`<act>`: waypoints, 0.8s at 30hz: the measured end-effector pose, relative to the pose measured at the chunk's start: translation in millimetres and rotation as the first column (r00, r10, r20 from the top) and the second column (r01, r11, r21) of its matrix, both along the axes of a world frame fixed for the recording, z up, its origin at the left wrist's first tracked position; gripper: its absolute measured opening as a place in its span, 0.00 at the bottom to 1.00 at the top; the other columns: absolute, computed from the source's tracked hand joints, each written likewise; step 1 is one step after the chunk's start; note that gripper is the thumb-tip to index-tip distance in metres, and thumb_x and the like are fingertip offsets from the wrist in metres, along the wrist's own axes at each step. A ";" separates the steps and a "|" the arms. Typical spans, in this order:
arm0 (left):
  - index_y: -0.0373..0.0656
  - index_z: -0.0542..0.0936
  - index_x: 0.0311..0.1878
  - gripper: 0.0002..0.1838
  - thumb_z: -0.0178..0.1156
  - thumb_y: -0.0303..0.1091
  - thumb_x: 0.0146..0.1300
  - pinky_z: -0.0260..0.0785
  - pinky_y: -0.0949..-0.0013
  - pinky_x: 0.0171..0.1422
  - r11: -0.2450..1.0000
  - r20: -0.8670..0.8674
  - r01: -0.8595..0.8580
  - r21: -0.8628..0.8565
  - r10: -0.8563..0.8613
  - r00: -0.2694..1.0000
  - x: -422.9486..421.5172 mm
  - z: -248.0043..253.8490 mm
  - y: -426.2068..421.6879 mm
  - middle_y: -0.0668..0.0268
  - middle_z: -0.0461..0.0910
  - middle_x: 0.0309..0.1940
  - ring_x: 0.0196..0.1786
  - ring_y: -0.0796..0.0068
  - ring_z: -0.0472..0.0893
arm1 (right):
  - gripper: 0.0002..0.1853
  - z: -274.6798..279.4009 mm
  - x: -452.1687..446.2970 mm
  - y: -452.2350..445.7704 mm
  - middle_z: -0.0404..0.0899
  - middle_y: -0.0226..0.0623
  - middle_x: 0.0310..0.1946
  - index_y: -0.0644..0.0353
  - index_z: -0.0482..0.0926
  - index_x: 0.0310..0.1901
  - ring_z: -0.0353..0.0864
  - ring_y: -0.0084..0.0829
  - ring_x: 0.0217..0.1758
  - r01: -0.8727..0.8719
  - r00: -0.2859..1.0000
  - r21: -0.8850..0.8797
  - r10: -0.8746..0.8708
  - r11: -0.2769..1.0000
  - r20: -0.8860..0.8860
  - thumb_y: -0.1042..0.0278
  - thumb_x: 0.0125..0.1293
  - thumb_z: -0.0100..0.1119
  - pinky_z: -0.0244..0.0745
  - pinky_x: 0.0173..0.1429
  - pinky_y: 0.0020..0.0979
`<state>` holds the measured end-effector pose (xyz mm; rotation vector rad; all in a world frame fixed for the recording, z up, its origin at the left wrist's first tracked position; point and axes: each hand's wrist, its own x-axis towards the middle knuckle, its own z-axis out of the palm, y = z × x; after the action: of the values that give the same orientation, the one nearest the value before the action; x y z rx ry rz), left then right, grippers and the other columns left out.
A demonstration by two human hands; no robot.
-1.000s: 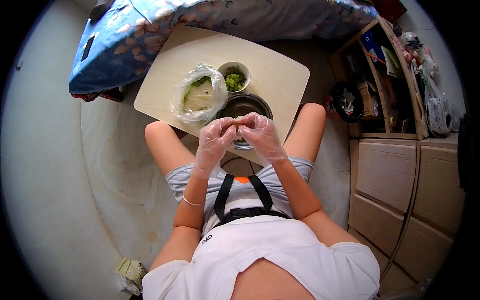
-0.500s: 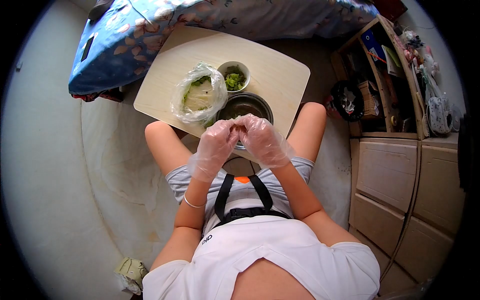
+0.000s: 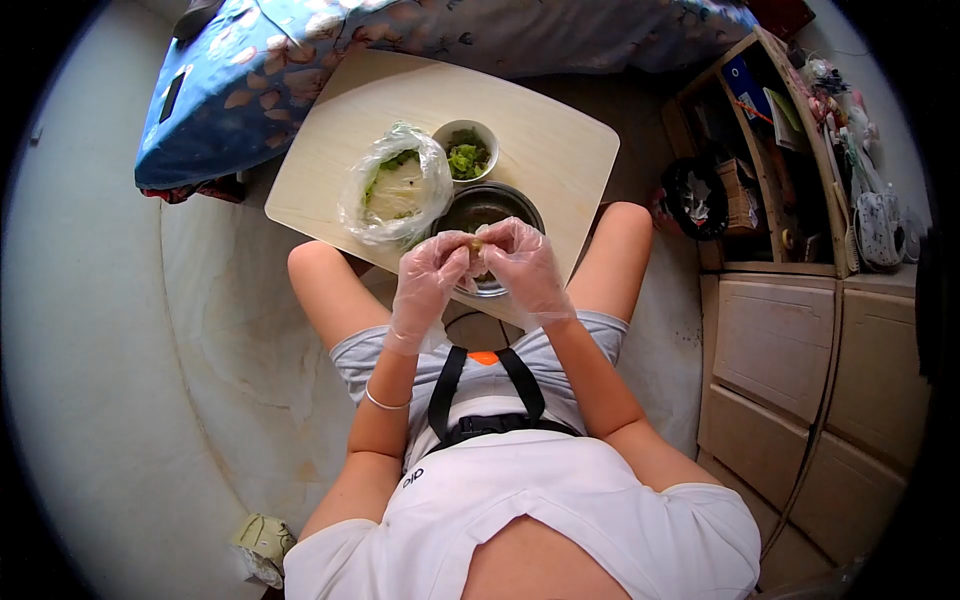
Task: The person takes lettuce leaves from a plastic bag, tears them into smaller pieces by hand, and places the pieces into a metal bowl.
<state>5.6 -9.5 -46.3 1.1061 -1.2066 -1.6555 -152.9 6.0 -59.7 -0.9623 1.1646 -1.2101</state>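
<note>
My left hand [image 3: 430, 283] and my right hand [image 3: 523, 270], both in clear plastic gloves, meet over the near rim of a dark metal bowl [image 3: 525, 205]. Their fingertips pinch a small greenish-brown piece [image 3: 475, 245] between them; what it is I cannot make out. Left of the bowl lies an open clear plastic bag [image 3: 352, 212] holding something pale with green leaves. Behind the bowl stands a white bowl [image 3: 492, 142] with chopped green leaves [image 3: 466, 160] in it. My hands hide the near part of the metal bowl.
The low light wooden table [image 3: 545, 130] reaches to my knees. Beyond it is a bed with a blue floral cover [image 3: 225, 105], with a dark flat object on it. At the right stand a bin with a black bag [image 3: 692, 200], open shelves and cabinets [image 3: 770, 335].
My hands were pressed closely together half a second ago; now the fingers have drawn slightly back and the small piece shows between the fingertips. The bowls and bag have stayed in place.
</note>
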 end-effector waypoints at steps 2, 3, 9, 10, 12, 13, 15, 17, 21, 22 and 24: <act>0.33 0.79 0.49 0.10 0.55 0.27 0.69 0.74 0.80 0.34 0.999 -0.089 0.029 0.028 -0.027 0.996 2.2 -5.1 -1.3 0.68 0.81 0.35 0.33 0.83 0.79 | 0.07 -1.1 0.5 -0.5 0.80 0.32 0.36 0.66 0.77 0.41 0.79 0.20 0.38 0.022 0.994 0.028 -0.025 0.999 0.103 0.80 0.61 0.56 0.77 0.45 0.24; 0.33 0.79 0.49 0.10 0.55 0.27 0.69 0.74 0.80 0.34 0.999 -0.088 0.028 0.029 -0.025 0.996 1.5 -3.1 -1.1 0.68 0.81 0.35 0.33 0.83 0.79 | 0.07 -1.9 0.8 -0.6 0.80 0.32 0.35 0.66 0.77 0.40 0.79 0.20 0.37 0.041 0.977 0.058 -0.052 0.997 0.205 0.80 0.60 0.57 0.77 0.44 0.23; 0.33 0.79 0.50 0.12 0.57 0.30 0.68 0.72 0.79 0.33 0.997 -0.152 0.004 0.079 0.008 0.988 0.4 -2.3 -1.4 0.66 0.82 0.35 0.31 0.83 0.77 | 0.08 1.9 -1.9 -1.4 0.78 0.31 0.38 0.64 0.77 0.42 0.77 0.18 0.41 0.013 0.985 0.098 -0.029 0.995 0.168 0.80 0.61 0.57 0.75 0.49 0.23; 0.33 0.79 0.50 0.11 0.56 0.29 0.68 0.73 0.79 0.34 0.995 -0.145 0.014 0.096 0.000 0.989 0.1 -0.2 -1.8 0.66 0.81 0.36 0.33 0.83 0.78 | 0.08 4.8 -0.3 -0.4 0.78 0.31 0.38 0.64 0.77 0.42 0.77 0.18 0.41 0.013 0.985 0.099 -0.030 0.995 0.169 0.80 0.61 0.57 0.75 0.49 0.23; 0.33 0.78 0.50 0.11 0.55 0.27 0.68 0.75 0.80 0.34 0.993 -0.139 0.025 0.114 -0.009 0.990 -0.5 -0.5 -2.1 0.66 0.81 0.37 0.35 0.83 0.79 | 0.08 9.1 1.8 1.7 0.78 0.31 0.38 0.64 0.77 0.43 0.77 0.19 0.41 0.009 0.986 0.066 -0.020 0.998 0.165 0.80 0.61 0.57 0.75 0.49 0.23; 0.33 0.78 0.49 0.10 0.56 0.27 0.68 0.75 0.80 0.33 0.994 -0.138 0.016 0.104 -0.002 0.990 -0.6 -3.1 -2.1 0.66 0.81 0.37 0.35 0.83 0.79 | 0.08 8.4 1.7 1.6 0.78 0.31 0.38 0.64 0.77 0.43 0.77 0.19 0.41 0.010 0.986 0.066 -0.020 0.998 0.165 0.80 0.61 0.57 0.75 0.49 0.23; 0.33 0.78 0.49 0.10 0.56 0.27 0.68 0.75 0.80 0.33 0.995 -0.136 0.007 0.095 0.006 0.991 -0.3 -5.0 -2.5 0.66 0.81 0.37 0.35 0.82 0.79 | 0.08 4.7 1.6 1.0 0.78 0.31 0.38 0.64 0.76 0.43 0.77 0.19 0.41 0.014 0.990 0.067 -0.023 0.998 0.136 0.80 0.61 0.57 0.75 0.49 0.23; 0.33 0.79 0.50 0.11 0.56 0.26 0.67 0.74 0.80 0.33 0.996 -0.126 0.024 0.086 -0.013 0.992 0.3 -5.2 -3.1 0.66 0.81 0.37 0.35 0.82 0.79 | 0.08 1.4 -0.3 -0.6 0.78 0.31 0.38 0.64 0.76 0.43 0.77 0.19 0.41 0.008 0.991 0.069 -0.017 0.998 0.134 0.81 0.61 0.57 0.75 0.49 0.23; 0.34 0.79 0.49 0.11 0.58 0.29 0.66 0.72 0.79 0.34 0.994 -0.121 0.012 0.105 0.001 0.993 -1.2 -2.8 -1.6 0.67 0.82 0.35 0.33 0.83 0.78 | 0.09 -16.3 -5.0 -3.7 0.80 0.33 0.37 0.64 0.77 0.42 0.79 0.22 0.40 -0.016 0.973 0.099 -0.007 0.995 0.231 0.81 0.59 0.58 0.77 0.47 0.26; 0.34 0.79 0.48 0.11 0.58 0.29 0.66 0.72 0.79 0.35 0.993 -0.130 0.032 0.113 -0.017 0.991 -0.3 -5.9 -1.9 0.67 0.82 0.35 0.33 0.82 0.78 | 0.09 -19.7 -6.5 -4.3 0.80 0.33 0.37 0.64 0.77 0.42 0.79 0.22 0.40 -0.016 0.973 0.099 -0.007 0.995 0.231 0.81 0.59 0.58 0.77 0.47 0.26; 0.35 0.79 0.48 0.11 0.58 0.29 0.66 0.72 0.79 0.35 0.991 -0.141 0.053 0.121 -0.035 0.989 0.2 -8.5 -3.1 0.67 0.82 0.35 0.33 0.82 0.78 | 0.10 -24.5 -10.5 -5.4 0.80 0.32 0.37 0.63 0.77 0.43 0.80 0.22 0.41 -0.113 0.943 0.100 0.075 0.989 0.325 0.81 0.59 0.59 0.77 0.48 0.26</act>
<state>5.8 -12.6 -54.8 1.0271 -1.0584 -1.8304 -163.4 0.6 -84.2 -0.6935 0.9096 -1.1577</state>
